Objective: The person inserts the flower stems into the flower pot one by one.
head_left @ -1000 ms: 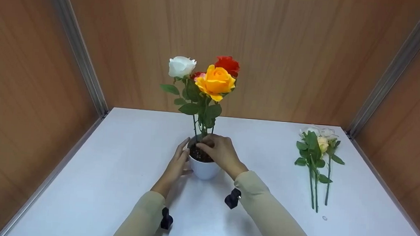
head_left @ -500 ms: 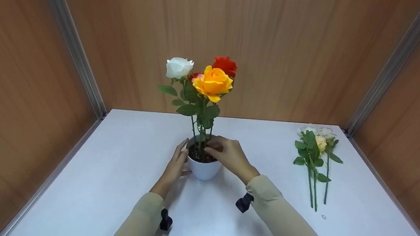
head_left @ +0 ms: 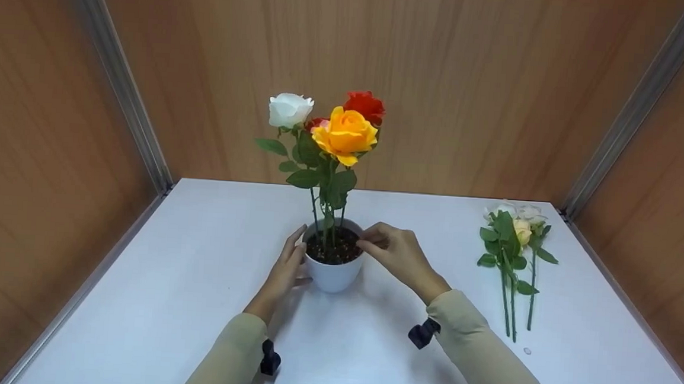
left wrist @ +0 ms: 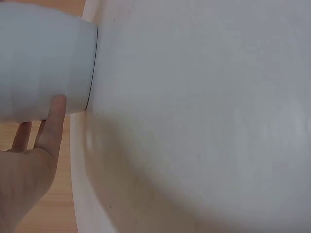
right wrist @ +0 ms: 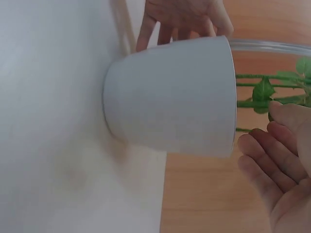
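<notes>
**Head cam wide, wrist cams close**

Head view: high, farthest, faces forward and down over the table to the back wall. Left wrist: close, sideways, mostly table, white pot cut at left. Right wrist: close, sideways, pot mid-frame. All share pot, left hand; head and right wrist share right hand.
</notes>
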Demonstrator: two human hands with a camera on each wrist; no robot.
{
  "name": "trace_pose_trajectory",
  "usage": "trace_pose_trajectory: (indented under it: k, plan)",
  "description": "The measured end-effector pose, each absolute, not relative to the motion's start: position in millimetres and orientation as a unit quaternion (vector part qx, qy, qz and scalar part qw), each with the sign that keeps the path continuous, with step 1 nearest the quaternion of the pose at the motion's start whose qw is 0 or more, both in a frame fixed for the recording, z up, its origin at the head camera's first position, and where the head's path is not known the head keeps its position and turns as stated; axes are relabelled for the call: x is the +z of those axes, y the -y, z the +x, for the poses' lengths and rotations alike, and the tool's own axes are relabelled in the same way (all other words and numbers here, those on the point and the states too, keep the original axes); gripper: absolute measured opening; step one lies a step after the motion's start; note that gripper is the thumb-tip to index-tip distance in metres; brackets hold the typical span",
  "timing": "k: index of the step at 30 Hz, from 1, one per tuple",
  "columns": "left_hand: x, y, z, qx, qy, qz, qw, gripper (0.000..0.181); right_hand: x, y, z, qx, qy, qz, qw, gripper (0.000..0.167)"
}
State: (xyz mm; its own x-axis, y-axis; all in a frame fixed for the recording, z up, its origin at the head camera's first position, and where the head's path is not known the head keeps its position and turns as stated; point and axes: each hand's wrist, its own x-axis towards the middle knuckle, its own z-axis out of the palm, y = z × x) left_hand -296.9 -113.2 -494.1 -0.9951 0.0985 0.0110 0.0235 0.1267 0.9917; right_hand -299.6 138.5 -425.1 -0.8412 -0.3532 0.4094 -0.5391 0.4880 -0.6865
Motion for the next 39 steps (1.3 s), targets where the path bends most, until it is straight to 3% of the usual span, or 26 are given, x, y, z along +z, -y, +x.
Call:
trace_pose_trajectory:
  k: [21,31,39]
  plan:
    - [-495.0,112.8,-297.9,0.658,-0.751,0.043,0.028,0.057,-459.6,-247.5,-301.0,0.377,0.904,0.161,0.124,0.020]
    - [-495.5,113.3,-298.6,0.652,-0.756,0.039,0.031,0.058,-475.8,-305.1,-295.3,0.365,0.920,0.096,0.104,0.022]
    - [-494.4,113.6,-298.0,0.653,-0.756,0.039,0.030,0.058,-486.9,-346.8,-286.3,0.353,0.932,0.055,0.067,0.035]
